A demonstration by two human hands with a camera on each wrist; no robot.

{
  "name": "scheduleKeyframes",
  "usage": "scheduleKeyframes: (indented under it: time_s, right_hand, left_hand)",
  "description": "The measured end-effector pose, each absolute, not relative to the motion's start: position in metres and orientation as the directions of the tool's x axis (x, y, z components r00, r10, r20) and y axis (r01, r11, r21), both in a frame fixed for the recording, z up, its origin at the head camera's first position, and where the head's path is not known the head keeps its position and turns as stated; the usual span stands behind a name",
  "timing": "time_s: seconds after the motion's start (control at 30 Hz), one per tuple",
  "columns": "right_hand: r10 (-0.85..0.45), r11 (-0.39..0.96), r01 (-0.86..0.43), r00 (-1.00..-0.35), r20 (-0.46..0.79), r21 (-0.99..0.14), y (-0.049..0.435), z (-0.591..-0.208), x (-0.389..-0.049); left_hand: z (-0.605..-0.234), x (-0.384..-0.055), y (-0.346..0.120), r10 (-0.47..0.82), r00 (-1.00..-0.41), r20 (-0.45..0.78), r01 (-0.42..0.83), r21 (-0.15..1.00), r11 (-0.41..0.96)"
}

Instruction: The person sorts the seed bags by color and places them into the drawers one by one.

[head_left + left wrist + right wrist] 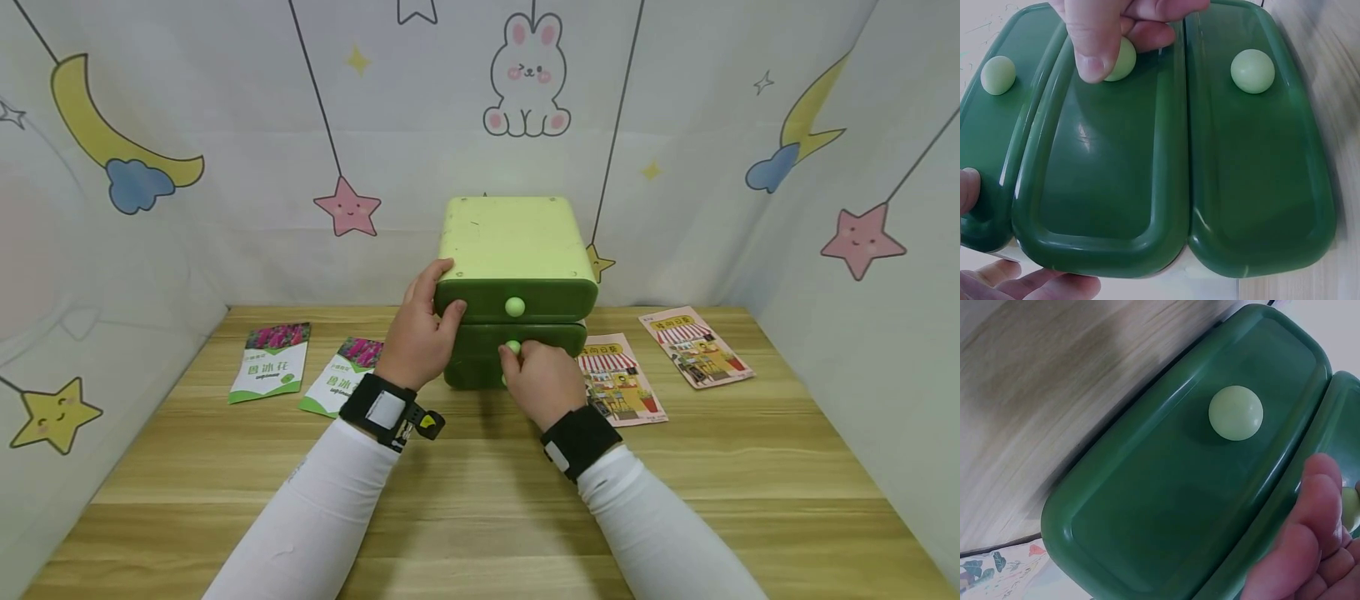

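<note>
Cabinet (517, 237) stands on table (480, 517), right hand (547, 383) closed in a pinch on middle knob (513, 346), left hand (422, 340) clasping the cabinet's left edge, so a pull could slip off the round knob, or drag the cabinet if the left hold is weak.

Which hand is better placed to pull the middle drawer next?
Likely the right hand: it pinches the middle drawer knob, while the left hand steadies the drawer cabinet at its left side.
</note>
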State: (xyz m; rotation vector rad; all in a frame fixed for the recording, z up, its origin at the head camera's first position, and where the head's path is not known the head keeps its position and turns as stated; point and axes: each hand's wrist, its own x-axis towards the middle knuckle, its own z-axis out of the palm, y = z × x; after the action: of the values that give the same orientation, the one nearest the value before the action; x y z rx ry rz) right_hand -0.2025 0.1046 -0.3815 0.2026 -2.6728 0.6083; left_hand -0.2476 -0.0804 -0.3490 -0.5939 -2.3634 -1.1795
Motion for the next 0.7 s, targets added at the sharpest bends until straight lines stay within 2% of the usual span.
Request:
scheduleKeyframes:
  time_s: [0.7]
  right_hand:
    - [-0.063,0.893,-0.233,-0.911,0.407,-0.384,0.1051,-0.3831,-0.1974]
  left_hand:
    - [-0.3473,-0.2451,-0.0817,0.185,-0.827,0.531,0.533,0.635,0.559]
